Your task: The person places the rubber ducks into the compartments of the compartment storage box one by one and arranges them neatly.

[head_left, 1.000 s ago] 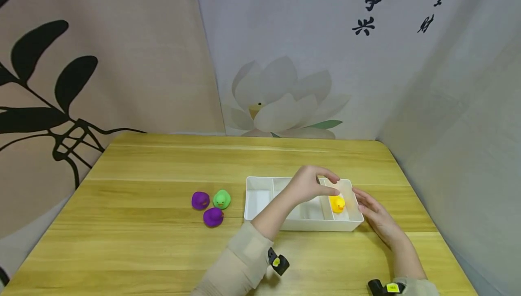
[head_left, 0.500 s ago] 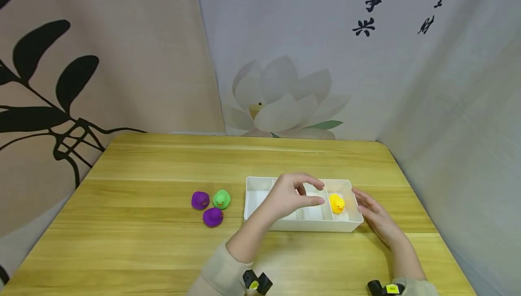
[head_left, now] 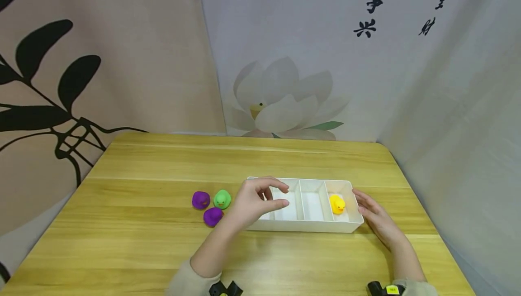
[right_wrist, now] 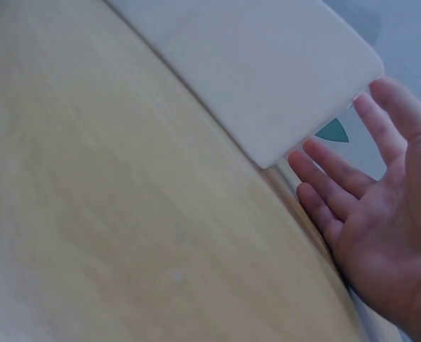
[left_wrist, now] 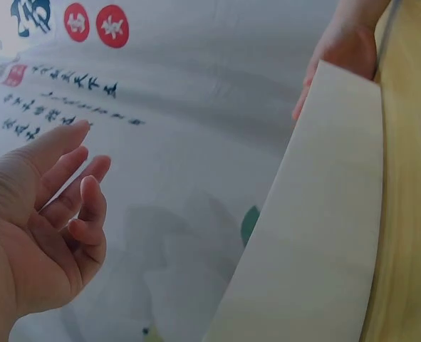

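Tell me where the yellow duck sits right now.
In the head view the yellow duck sits in the rightmost compartment of the white tray, just left of the right hand resting at the tray's right end.

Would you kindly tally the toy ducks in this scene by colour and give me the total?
Purple ducks: 2, one beside the green one, the other nearer the left hand, both on the table.
Green duck: 1, on the table.
Yellow duck: 1, in the rightmost compartment of the white tray.
Total: 4 ducks.
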The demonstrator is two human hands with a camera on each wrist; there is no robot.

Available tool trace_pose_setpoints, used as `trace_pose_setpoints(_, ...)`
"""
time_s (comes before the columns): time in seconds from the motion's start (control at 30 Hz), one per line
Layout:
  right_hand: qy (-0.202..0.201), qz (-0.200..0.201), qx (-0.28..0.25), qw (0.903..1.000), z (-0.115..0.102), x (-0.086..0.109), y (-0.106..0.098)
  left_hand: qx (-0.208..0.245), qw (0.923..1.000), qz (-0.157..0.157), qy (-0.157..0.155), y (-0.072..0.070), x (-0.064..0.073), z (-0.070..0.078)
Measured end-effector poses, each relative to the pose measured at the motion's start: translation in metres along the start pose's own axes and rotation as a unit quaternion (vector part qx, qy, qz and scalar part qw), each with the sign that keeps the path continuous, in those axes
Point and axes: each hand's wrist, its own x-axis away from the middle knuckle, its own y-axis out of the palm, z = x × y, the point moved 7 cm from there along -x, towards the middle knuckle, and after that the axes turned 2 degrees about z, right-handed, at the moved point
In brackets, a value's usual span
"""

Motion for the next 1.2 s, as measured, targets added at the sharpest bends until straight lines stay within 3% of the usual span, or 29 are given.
trace_pose_setpoints(0.33,0.001,0.001,0.004,1.0,-0.003,0.0,0.001,-0.032,0.9967,0.056,-0.05,-0.051,0.024,-0.016)
trace_pose_setpoints(0.53,0.006,0.004,0.006,1.0,-0.004,0.0,0.002,-0.066,0.9916,0.095,-0.059,-0.082,0.037,-0.026)
trace_pose_setpoints(0.77,0.006,0.003,0.009,0.9999,-0.004,0.001,0.003,-0.077,0.987,0.119,-0.076,-0.113,0.053,-0.041)
trace_pose_setpoints(0.87,0.001,0.001,0.005,1.0,-0.004,0.002,0.002,-0.087,0.9838,0.126,-0.093,-0.121,0.059,-0.035)
trace_pose_setpoints(1.0,-0.01,-0.005,-0.002,0.9999,-0.004,0.001,0.002,-0.105,0.9792,0.136,-0.108,-0.133,0.066,-0.046)
trace_pose_setpoints(1.1,-0.014,-0.007,-0.006,0.9999,-0.004,0.001,0.002,-0.118,0.9755,0.145,-0.116,-0.145,0.07,-0.068)
trace_pose_setpoints(1.2,-0.013,-0.005,-0.006,0.9999,-0.003,0.001,0.001,-0.131,0.9716,0.148,-0.129,-0.152,0.075,-0.079)
